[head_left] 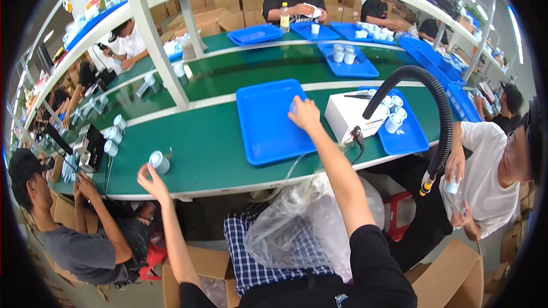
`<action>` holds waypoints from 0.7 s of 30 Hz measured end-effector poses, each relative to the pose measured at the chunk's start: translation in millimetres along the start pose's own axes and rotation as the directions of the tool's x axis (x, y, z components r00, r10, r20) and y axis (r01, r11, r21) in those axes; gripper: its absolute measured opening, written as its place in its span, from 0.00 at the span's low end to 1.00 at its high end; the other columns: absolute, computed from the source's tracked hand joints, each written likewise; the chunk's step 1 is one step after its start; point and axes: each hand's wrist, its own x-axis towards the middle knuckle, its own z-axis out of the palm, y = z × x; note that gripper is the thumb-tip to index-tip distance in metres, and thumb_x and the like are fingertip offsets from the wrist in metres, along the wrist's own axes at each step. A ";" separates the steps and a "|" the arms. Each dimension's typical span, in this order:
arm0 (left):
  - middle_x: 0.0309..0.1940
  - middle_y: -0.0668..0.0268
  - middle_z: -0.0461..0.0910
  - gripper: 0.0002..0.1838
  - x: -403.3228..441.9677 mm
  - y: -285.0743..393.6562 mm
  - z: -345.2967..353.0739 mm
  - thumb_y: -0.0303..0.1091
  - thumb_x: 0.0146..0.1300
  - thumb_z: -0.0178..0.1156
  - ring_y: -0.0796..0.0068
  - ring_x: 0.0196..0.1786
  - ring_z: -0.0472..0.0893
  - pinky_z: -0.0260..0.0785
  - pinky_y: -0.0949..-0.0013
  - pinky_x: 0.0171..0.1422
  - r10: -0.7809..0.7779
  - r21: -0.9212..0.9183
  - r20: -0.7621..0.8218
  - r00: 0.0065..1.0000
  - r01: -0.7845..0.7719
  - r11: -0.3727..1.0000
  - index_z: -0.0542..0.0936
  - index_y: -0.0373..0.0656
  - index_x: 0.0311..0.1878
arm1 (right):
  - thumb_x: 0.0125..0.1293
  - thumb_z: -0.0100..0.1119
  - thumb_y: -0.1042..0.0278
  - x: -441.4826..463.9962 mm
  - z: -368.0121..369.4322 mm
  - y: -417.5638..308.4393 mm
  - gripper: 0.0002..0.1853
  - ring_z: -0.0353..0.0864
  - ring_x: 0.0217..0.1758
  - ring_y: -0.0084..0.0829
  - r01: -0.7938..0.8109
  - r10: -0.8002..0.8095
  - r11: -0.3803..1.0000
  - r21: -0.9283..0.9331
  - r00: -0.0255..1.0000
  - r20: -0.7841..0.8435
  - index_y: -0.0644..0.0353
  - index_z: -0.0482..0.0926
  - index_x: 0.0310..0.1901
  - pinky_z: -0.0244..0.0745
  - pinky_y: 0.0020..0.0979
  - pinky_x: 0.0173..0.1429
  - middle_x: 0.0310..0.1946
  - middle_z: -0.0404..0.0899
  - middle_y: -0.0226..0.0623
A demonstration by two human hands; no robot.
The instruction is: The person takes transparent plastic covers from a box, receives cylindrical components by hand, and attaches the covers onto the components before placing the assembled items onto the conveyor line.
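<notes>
My left hand (153,183) is open, fingers apart, at the front edge of the green bench. Just beyond its fingertips stands a pale blue, cup-shaped part (159,162) with a light round top and a short wire beside it; no clear contact shows. My right hand (305,114) reaches over the right side of a large blue tray (267,122). Its fingers are bent together around a small, clear-looking piece at the fingertips, too small to name. The rest of the tray's floor shows bare blue plastic.
Right of the tray stands a white box-shaped machine (348,115) with a black flexible hose (439,102). Behind it, another blue tray (408,137) holds several pale cups. A clear plastic bag (285,228) lies across my lap. Co-workers sit left and right (491,165).
</notes>
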 end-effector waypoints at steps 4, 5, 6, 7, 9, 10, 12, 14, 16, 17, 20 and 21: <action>0.34 0.65 0.74 0.09 -98.3 106.8 -13.1 0.34 0.66 0.49 0.77 0.33 0.73 0.65 0.73 0.44 -0.043 -0.459 0.476 0.878 0.289 0.840 0.73 0.38 0.37 | 0.47 0.65 0.52 -29.3 5.3 -21.4 0.22 0.79 0.35 0.47 0.085 -0.045 0.751 0.654 0.996 -0.078 0.58 0.69 0.37 0.73 0.41 0.39 0.29 0.77 0.47; 0.36 0.63 0.75 0.10 -122.7 122.0 -13.2 0.36 0.66 0.48 0.76 0.34 0.75 0.67 0.70 0.43 -0.092 -0.444 0.651 0.753 0.476 0.759 0.72 0.40 0.35 | 0.49 0.66 0.59 -46.3 -6.9 -34.0 0.17 0.80 0.32 0.37 0.057 0.012 0.604 0.795 0.997 -0.081 0.60 0.69 0.31 0.73 0.35 0.35 0.26 0.78 0.42; 0.38 0.61 0.75 0.11 -148.2 135.2 -12.2 0.39 0.67 0.47 0.72 0.37 0.77 0.70 0.65 0.45 -0.127 -0.435 0.805 0.579 0.723 0.537 0.72 0.40 0.40 | 0.53 0.63 0.67 -63.1 -9.8 -38.5 0.12 0.77 0.32 0.25 0.046 -0.005 0.357 0.933 0.999 -0.047 0.60 0.69 0.28 0.71 0.29 0.33 0.27 0.78 0.36; 0.42 0.59 0.74 0.17 -170.8 143.8 -8.1 0.45 0.68 0.44 0.66 0.44 0.77 0.72 0.61 0.46 -0.087 -0.360 0.901 0.425 0.844 0.397 0.69 0.40 0.47 | 0.56 0.60 0.73 -91.3 -30.8 -54.1 0.09 0.75 0.31 0.20 0.000 0.034 0.079 0.997 0.999 -0.002 0.60 0.68 0.26 0.70 0.25 0.33 0.27 0.77 0.32; 0.52 0.56 0.70 0.27 -207.9 158.4 3.4 0.55 0.67 0.37 0.60 0.54 0.72 0.70 0.57 0.51 -0.025 -0.104 0.994 0.107 0.989 0.103 0.63 0.43 0.57 | 0.57 0.58 0.74 -141.2 -45.4 -70.6 0.12 0.74 0.33 0.21 0.128 0.064 0.174 0.976 0.988 -0.141 0.60 0.66 0.21 0.68 0.24 0.39 0.27 0.77 0.33; 0.54 0.58 0.70 0.30 -226.5 150.0 12.4 0.59 0.65 0.38 0.62 0.54 0.72 0.68 0.59 0.53 0.029 0.005 1.000 -0.004 0.999 -0.046 0.63 0.44 0.59 | 0.57 0.58 0.74 -165.8 -56.6 -81.5 0.15 0.70 0.31 0.18 0.057 0.103 0.063 0.996 0.993 -0.064 0.60 0.63 0.19 0.68 0.24 0.40 0.24 0.74 0.30; 0.53 0.63 0.71 0.33 -235.7 180.5 7.7 0.63 0.61 0.40 0.66 0.54 0.72 0.68 0.63 0.51 -0.018 0.082 0.996 -0.089 0.964 -0.252 0.65 0.46 0.58 | 0.58 0.57 0.76 -200.2 -68.4 -94.2 0.21 0.56 0.19 0.12 -0.008 0.256 0.073 0.997 0.967 -0.011 0.60 0.57 0.14 0.55 0.20 0.23 0.14 0.57 0.23; 0.51 0.68 0.72 0.33 -242.9 178.8 2.3 0.66 0.59 0.40 0.71 0.51 0.73 0.68 0.67 0.47 -0.025 0.163 0.984 -0.177 0.948 -0.274 0.67 0.49 0.56 | 0.59 0.56 0.77 -214.2 -73.4 -94.0 0.21 0.51 0.15 0.12 0.028 0.258 0.236 0.971 0.962 -0.091 0.61 0.57 0.14 0.45 0.23 0.18 0.11 0.53 0.22; 0.47 0.64 0.76 0.33 -257.9 149.8 0.4 0.65 0.60 0.40 0.69 0.46 0.76 0.70 0.64 0.41 0.228 0.383 0.923 -0.310 0.801 -0.460 0.68 0.48 0.57 | 0.59 0.56 0.76 -221.6 -78.1 -93.9 0.21 0.48 0.14 0.12 0.104 0.202 0.313 0.944 0.964 -0.173 0.62 0.58 0.13 0.44 0.24 0.17 0.09 0.52 0.23; 0.46 0.64 0.77 0.34 -265.7 141.6 -3.2 0.65 0.59 0.41 0.67 0.44 0.77 0.71 0.66 0.36 0.195 0.378 0.926 -0.324 0.795 -0.475 0.67 0.48 0.58 | 0.59 0.56 0.75 -222.7 -85.4 -94.0 0.20 0.49 0.13 0.13 0.165 0.136 0.314 0.935 0.967 -0.216 0.62 0.59 0.13 0.43 0.25 0.16 0.08 0.52 0.26; 0.46 0.64 0.77 0.33 -262.5 137.9 -20.9 0.64 0.59 0.41 0.65 0.43 0.77 0.71 0.66 0.34 0.249 0.432 0.901 -0.356 0.790 -0.436 0.68 0.47 0.57 | 0.57 0.55 0.78 -233.8 -102.4 -97.6 0.22 0.51 0.11 0.17 0.233 0.082 0.321 0.918 0.959 -0.272 0.61 0.55 0.12 0.44 0.25 0.16 0.08 0.53 0.27; 0.46 0.63 0.77 0.33 -259.8 137.6 -24.5 0.63 0.60 0.42 0.64 0.44 0.77 0.71 0.67 0.36 0.265 0.425 0.903 -0.338 0.791 -0.440 0.69 0.45 0.56 | 0.57 0.55 0.78 -238.5 -102.7 -97.8 0.21 0.54 0.11 0.19 0.308 0.079 0.301 0.902 0.935 -0.346 0.61 0.56 0.12 0.48 0.25 0.17 0.09 0.56 0.28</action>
